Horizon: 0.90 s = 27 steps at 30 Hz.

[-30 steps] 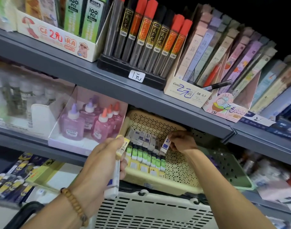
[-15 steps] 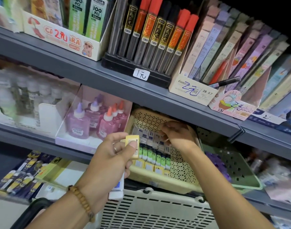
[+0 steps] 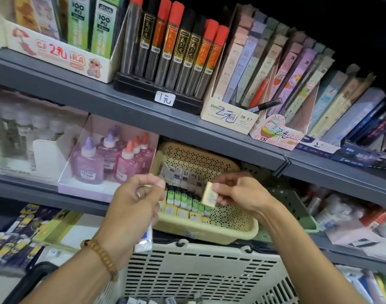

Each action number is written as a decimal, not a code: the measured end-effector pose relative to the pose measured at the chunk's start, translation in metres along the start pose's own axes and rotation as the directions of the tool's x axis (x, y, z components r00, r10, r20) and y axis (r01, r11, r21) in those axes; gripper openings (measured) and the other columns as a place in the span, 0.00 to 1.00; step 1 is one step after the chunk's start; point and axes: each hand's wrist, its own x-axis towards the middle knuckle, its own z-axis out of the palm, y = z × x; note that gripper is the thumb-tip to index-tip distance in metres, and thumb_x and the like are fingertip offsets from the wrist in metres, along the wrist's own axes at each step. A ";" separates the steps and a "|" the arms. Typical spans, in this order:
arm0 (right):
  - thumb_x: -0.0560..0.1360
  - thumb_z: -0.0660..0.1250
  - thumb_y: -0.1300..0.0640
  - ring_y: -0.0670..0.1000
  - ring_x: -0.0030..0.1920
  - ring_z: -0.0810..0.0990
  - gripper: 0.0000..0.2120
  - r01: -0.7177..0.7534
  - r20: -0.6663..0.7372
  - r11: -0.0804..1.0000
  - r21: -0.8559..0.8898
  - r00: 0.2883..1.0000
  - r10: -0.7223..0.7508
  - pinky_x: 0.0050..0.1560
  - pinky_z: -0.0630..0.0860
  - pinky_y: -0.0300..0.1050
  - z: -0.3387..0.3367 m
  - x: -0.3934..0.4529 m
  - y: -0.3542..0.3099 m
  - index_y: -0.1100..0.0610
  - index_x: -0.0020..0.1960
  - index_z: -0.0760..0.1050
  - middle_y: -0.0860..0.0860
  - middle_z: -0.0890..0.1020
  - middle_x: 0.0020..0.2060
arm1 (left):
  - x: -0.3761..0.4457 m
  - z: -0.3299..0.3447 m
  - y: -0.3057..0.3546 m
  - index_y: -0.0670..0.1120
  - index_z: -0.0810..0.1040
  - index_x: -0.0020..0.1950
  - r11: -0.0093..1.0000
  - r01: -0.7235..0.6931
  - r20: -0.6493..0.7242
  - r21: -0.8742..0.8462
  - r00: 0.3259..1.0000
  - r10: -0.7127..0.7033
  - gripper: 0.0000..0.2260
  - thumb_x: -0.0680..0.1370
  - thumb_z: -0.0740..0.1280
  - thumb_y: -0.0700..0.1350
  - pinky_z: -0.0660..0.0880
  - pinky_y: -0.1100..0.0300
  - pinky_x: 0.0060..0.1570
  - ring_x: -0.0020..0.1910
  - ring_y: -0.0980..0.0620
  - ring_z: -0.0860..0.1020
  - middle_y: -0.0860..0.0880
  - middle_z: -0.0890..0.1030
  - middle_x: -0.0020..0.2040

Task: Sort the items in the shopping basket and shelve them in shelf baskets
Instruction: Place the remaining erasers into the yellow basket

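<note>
In front of the person, the grey metal shelf (image 3: 126, 106) is carrying boxes of pencil leads on its upper board, and below it the beige perforated plastic shelf basket (image 3: 209, 232) is standing, next to a white carton of pink and purple glue bottles (image 3: 113, 163). At the bottom of the view, the white slotted plastic shopping basket (image 3: 198, 270) is sitting just under the beige one, with a few small items lying inside it at the lower edge. Inside the shelf basket, rows of small erasers (image 3: 183, 198) are standing side by side: white and blue ones at the back, green ones in the middle, yellow ones in front. The left hand (image 3: 135, 207), with a wooden bead bracelet (image 3: 102, 257) on the wrist, is curling its fingers around a white and blue packet (image 3: 144, 241) that is sticking out under the palm. The right hand (image 3: 242, 194) is pinching a small yellow eraser in a wrapper (image 3: 209, 194) between thumb and fingers, holding it above the green row, inside the rim of the shelf basket.
</note>
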 end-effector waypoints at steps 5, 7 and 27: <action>0.77 0.66 0.68 0.44 0.31 0.81 0.05 -0.129 0.122 0.935 -0.330 0.976 0.178 0.36 0.79 0.37 0.008 0.007 0.026 0.65 0.45 0.81 0.52 0.82 0.35 | 0.004 0.001 -0.005 0.45 0.78 0.46 0.990 -0.003 -0.118 -0.144 0.993 -0.014 0.02 0.79 0.66 0.41 0.69 0.65 0.24 0.24 0.58 0.69 0.52 0.73 0.28; 0.76 0.68 0.67 0.44 0.32 0.81 0.04 -0.125 0.128 0.917 -0.379 0.974 0.185 0.38 0.80 0.38 0.014 0.008 0.025 0.64 0.46 0.82 0.52 0.83 0.38 | 0.004 0.002 -0.005 0.45 0.77 0.45 0.974 0.023 -0.142 -0.225 0.988 -0.056 0.03 0.78 0.66 0.41 0.70 0.65 0.24 0.24 0.58 0.69 0.51 0.72 0.28; 0.73 0.68 0.73 0.49 0.35 0.83 0.11 0.196 0.138 0.939 0.284 0.960 -0.242 0.37 0.79 0.38 0.090 -0.071 -0.029 0.61 0.52 0.78 0.56 0.82 0.39 | -0.005 -0.001 0.005 0.47 0.81 0.48 0.995 0.050 0.010 -0.086 0.999 -0.049 0.07 0.77 0.67 0.36 0.78 0.50 0.51 0.45 0.47 0.81 0.42 0.83 0.47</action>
